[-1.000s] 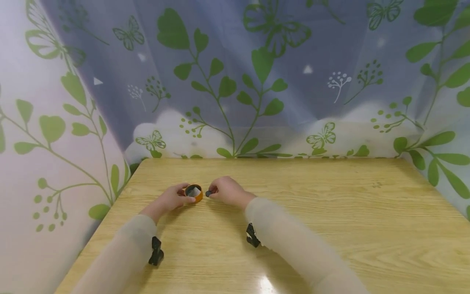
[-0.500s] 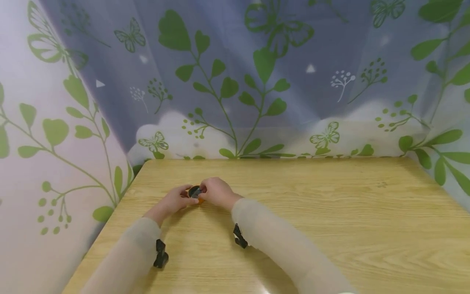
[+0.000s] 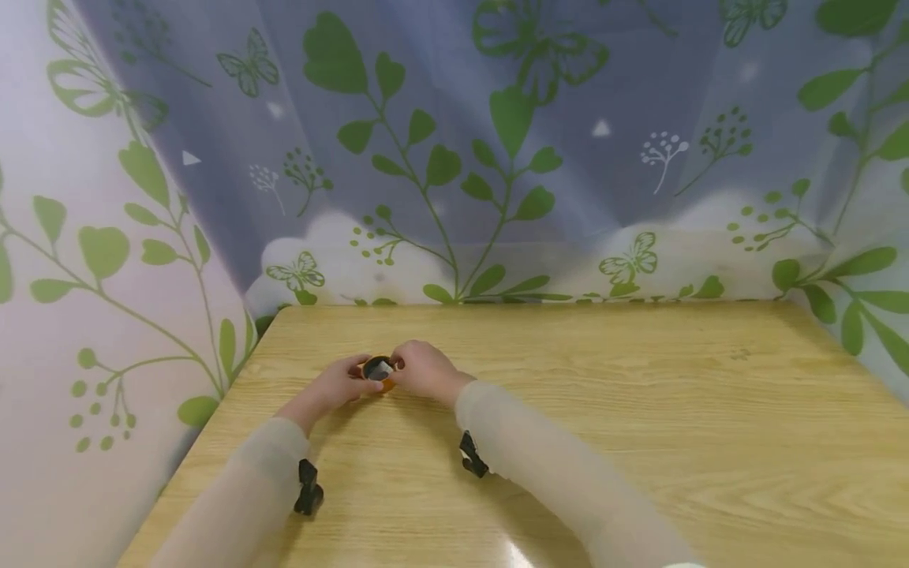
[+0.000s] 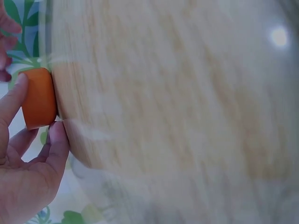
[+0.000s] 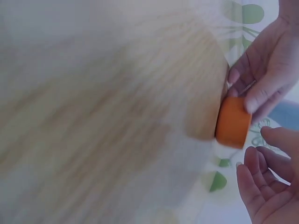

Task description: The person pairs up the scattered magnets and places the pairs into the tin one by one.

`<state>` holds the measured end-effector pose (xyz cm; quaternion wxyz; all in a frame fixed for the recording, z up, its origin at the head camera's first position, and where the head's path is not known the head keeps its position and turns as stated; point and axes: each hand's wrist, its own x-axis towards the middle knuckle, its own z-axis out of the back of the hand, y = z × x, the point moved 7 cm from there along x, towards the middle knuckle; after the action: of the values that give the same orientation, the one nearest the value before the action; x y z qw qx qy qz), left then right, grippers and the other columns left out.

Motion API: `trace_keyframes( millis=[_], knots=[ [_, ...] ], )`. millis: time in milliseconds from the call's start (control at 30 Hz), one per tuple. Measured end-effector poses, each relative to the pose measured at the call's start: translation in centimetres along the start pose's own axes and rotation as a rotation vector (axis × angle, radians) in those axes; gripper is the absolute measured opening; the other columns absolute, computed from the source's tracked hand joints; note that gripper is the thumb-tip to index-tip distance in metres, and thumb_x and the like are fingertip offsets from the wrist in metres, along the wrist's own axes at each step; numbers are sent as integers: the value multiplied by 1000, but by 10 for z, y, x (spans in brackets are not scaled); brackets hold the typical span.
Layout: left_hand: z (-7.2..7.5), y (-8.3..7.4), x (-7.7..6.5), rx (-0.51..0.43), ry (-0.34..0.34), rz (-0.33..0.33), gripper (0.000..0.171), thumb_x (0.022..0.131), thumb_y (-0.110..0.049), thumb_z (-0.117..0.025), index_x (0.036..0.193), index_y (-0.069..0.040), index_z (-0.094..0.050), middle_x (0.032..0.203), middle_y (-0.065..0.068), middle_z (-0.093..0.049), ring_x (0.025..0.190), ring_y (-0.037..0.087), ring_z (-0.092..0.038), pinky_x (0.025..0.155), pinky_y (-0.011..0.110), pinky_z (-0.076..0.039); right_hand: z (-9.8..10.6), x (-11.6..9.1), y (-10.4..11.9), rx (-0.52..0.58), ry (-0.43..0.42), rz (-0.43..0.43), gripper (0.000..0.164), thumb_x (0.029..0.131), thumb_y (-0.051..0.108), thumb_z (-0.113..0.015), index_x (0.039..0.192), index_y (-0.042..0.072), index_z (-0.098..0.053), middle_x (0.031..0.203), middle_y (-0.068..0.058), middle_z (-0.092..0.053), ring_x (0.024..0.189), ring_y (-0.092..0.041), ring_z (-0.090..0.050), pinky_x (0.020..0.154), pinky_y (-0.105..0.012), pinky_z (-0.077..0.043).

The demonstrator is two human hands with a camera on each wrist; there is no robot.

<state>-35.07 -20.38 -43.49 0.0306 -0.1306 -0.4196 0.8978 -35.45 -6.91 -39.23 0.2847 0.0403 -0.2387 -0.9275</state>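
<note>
My left hand [image 3: 339, 386] grips a small round orange container [image 3: 387, 387] by its side, thumb on one side and fingers on the other. In the left wrist view its orange wall [image 4: 38, 99] stands on the table, between thumb and fingers. The open top faces up, and a dark inside with a pale patch shows in the head view. My right hand [image 3: 426, 371] is right at the container's right rim. In the right wrist view the right hand's fingers [image 5: 252, 179] are loosely bent, the thumb is apart from them, and nothing shows between them.
The light wooden table [image 3: 604, 410] stretches away to the right and toward me. Behind it hangs a curtain [image 3: 454, 142] with leaves and butterflies. A black wrist device [image 3: 308, 489] sits at the left sleeve, another black device [image 3: 473, 455] at the right.
My right hand, pinching a small black round piece a second ago, moved left over the container, then drew back slightly to its rim. The piece no longer shows. My left hand kept its hold.
</note>
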Motion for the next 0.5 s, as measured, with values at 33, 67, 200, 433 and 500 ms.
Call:
trace_keyframes(
  millis=[33, 67, 200, 433, 500],
  knots=[
    [0, -1, 0, 10, -1, 4, 68, 87, -22, -68, 140, 3, -35, 123, 29, -49, 105, 32, -54, 84, 40, -49, 3, -4, -3, 6, 1, 5, 27, 89, 19, -63, 111, 3, -66, 99, -6, -63, 90, -17, -57, 78, -29, -47],
    [1, -1, 0, 20, -2, 9, 68, 87, -23, -68, 140, 3, -35, 123, 29, -49, 104, 31, -54, 83, 39, -49, 6, -8, -6, 8, -1, 11, 28, 89, 19, -64, 112, 3, -65, 99, -6, -63, 90, -17, -57, 78, -29, -47],
    [2, -2, 2, 57, 3, 10, 70, 86, -23, -69, 140, 4, -34, 122, 29, -48, 99, 31, -57, 78, 37, -51, 20, -26, -25, 50, 14, -9, 32, 90, 20, -63, 117, 1, -62, 102, -7, -62, 92, -19, -58, 81, -32, -47],
    [9, 0, -1, 162, 11, -4, 72, 87, -22, -68, 141, 7, -30, 122, 30, -49, 99, 33, -56, 77, 39, -50, 39, -65, -61, 92, 34, -47, 37, 90, 20, -63, 121, -1, -58, 109, -11, -61, 97, -24, -60, 84, -37, -48],
    [10, -2, -4, 217, -1, -19, 77, 87, -25, -67, 142, 8, -25, 124, 32, -47, 105, 38, -53, 84, 45, -47, 44, -80, -73, 75, 37, -56, 41, 90, 21, -62, 124, -2, -56, 115, -14, -58, 101, -27, -59, 86, -39, -47]
  ],
)
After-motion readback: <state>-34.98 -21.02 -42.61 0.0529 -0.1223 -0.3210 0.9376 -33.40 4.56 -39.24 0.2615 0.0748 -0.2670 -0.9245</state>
